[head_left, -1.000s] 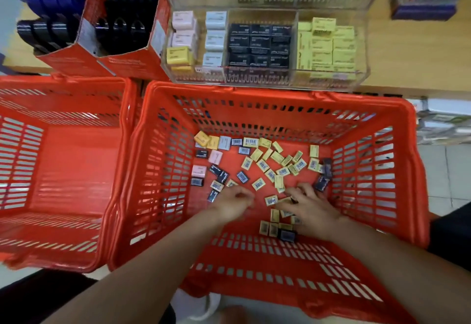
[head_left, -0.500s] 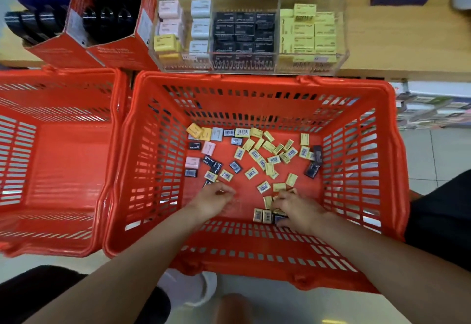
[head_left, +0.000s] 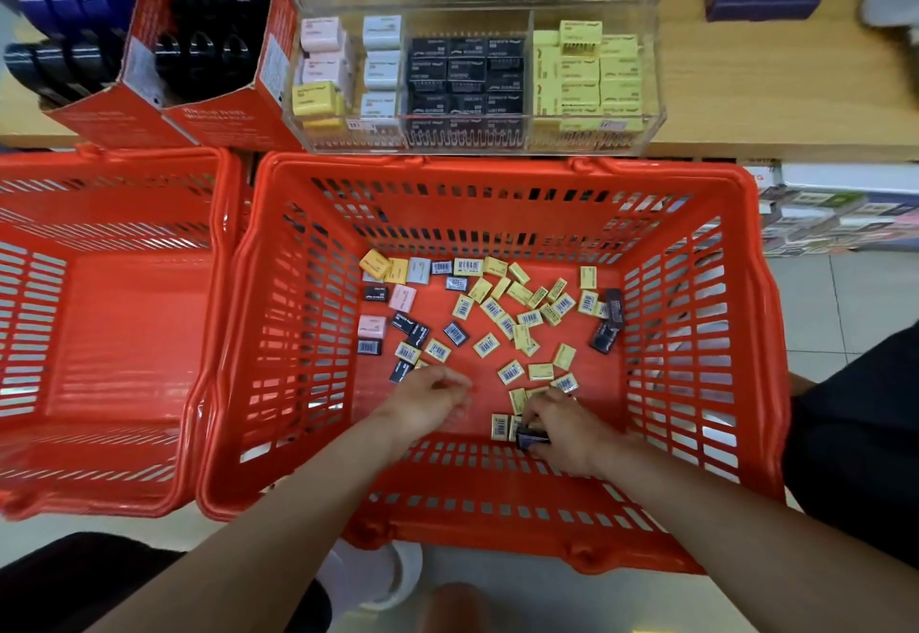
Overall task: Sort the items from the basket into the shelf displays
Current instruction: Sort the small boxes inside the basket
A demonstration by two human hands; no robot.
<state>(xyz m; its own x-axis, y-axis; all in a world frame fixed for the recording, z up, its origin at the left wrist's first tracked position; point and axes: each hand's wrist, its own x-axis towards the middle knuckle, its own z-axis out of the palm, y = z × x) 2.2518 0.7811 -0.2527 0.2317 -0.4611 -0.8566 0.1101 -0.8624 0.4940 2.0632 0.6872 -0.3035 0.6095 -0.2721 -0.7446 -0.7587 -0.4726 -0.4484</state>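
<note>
Both hands are down inside the red basket (head_left: 497, 174), which sits on the floor right below the wooden shelf (head_left: 776, 100). The basket bottom is littered with small erasers (head_left: 502, 306), mostly yellow, plus some black ones and a few pink and pale blue near the far left corner. The right hand (head_left: 559, 426) has its fingers curled around a dark eraser (head_left: 532, 437) near the front wall, with a couple of yellow ones touching it. The left hand (head_left: 430, 396) hangs over the bare middle of the floor with fingers loosely bent; can't tell if it's got anything. Up on the shelf, a clear display case (head_left: 472, 80) holds sorted erasers: pastel on the left, black in the middle, yellow on the right. A second red basket (head_left: 114, 169) sits just beside on the left.
</note>
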